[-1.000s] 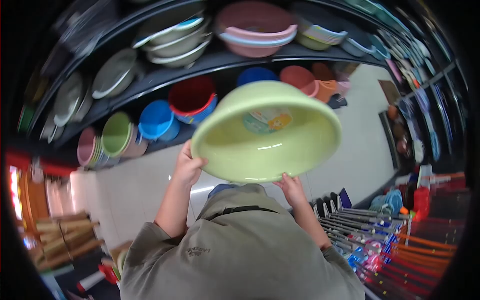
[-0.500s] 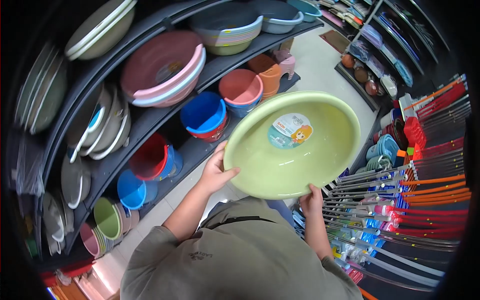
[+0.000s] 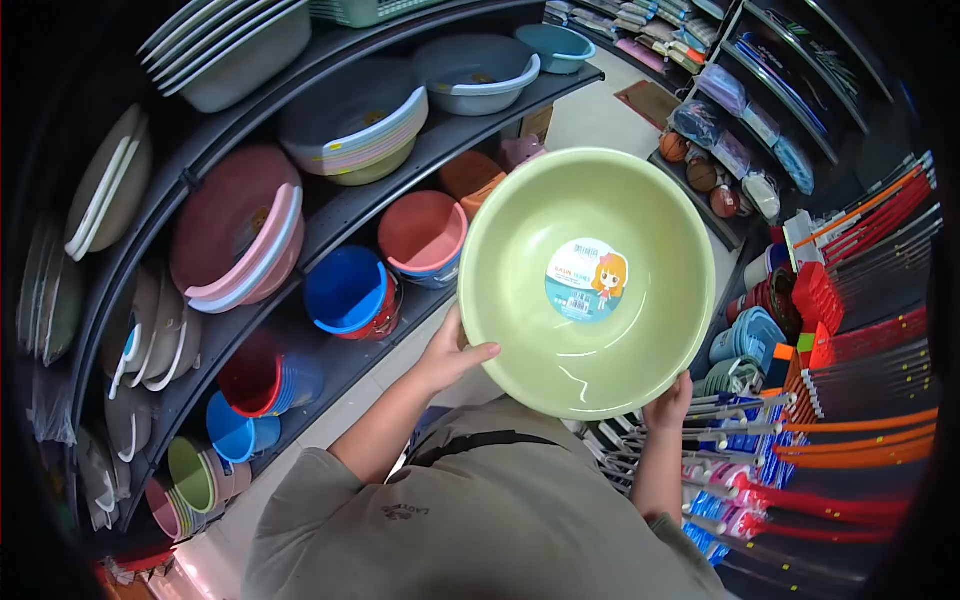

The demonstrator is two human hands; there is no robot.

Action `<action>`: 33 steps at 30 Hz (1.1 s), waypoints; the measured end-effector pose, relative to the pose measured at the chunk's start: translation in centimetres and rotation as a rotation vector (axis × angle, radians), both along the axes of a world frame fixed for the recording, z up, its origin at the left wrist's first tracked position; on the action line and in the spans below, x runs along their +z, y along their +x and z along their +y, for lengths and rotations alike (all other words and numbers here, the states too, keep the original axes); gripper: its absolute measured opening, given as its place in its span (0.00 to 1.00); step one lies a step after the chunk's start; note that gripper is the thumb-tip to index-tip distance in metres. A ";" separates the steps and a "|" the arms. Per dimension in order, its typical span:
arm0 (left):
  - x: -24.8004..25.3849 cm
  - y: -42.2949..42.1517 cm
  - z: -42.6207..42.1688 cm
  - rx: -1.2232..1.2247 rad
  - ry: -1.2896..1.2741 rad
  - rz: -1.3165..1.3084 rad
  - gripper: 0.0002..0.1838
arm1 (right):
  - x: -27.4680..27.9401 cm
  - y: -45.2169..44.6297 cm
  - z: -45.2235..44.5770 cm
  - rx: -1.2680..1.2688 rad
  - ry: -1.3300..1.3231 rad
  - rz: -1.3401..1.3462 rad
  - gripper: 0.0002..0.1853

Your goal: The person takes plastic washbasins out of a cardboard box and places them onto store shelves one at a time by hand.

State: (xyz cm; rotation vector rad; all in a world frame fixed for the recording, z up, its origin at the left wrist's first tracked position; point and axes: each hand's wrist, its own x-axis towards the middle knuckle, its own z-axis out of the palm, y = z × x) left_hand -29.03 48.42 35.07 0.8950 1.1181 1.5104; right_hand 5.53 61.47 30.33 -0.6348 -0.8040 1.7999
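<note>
A large light-green plastic basin (image 3: 520,250) is held up in front of my body, its hollow side facing me. A round sticker (image 3: 588,281) with a cartoon girl is on its inner bottom. My left hand (image 3: 452,352) grips the rim at the lower left, thumb over the edge and fingers behind it. At the lower right, my right hand (image 3: 668,402) holds the rim too, its fingers partly hidden behind the basin.
At left, dark shelves (image 3: 335,190) carry stacked pink basins (image 3: 225,225), grey basins (image 3: 350,120), blue buckets (image 3: 345,290) and red buckets (image 3: 420,232). Mops and broom handles (image 3: 850,440) crowd the right side. Balls (image 3: 700,175) sit on a far rack.
The basin has turned to face me more squarely, and its sticker now looks more upright. Both hands stay on the rim. The view has shifted, so the left shelves appear farther left and lower.
</note>
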 end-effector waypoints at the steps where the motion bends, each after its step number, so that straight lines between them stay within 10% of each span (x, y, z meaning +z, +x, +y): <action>1: 0.0 0.1 1.3 0.015 -0.020 -0.003 0.45 | -0.4 0.6 2.0 0.026 0.039 -0.038 0.30; 20: 0.7 -9.9 21.5 0.154 0.112 0.050 0.48 | 8.1 -17.1 25.9 0.072 0.329 -0.170 0.49; 33: 2.2 -17.9 29.7 0.257 0.173 -0.043 0.47 | 11.2 -30.1 40.4 0.228 0.414 -0.287 0.42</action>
